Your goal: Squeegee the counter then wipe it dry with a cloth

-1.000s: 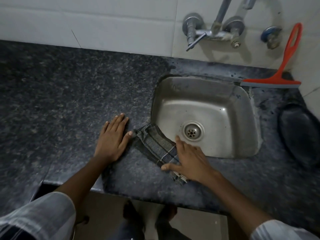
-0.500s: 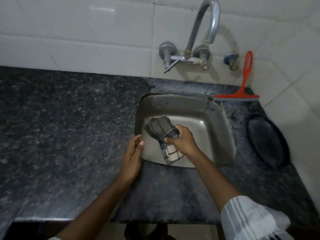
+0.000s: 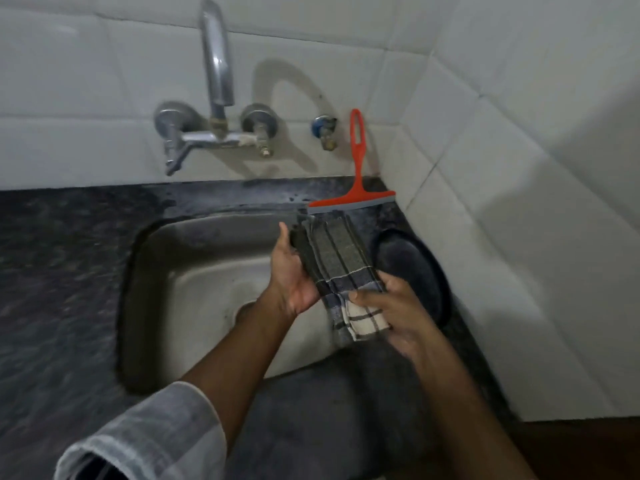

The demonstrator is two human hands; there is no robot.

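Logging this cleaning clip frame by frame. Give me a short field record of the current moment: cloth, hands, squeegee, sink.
cloth: checked, held in the air over the sink's right side
left hand: grips the cloth's left edge
right hand: grips the cloth's lower end
squeegee: red, propped against the wall behind the sink, untouched
sink: steel, nothing visible in the basin

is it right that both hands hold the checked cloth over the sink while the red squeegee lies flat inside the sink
Not quite. In the head view the red squeegee stands on the counter behind the sink, leaning against the wall tiles. The left hand and right hand do hold the checked cloth over the sink.
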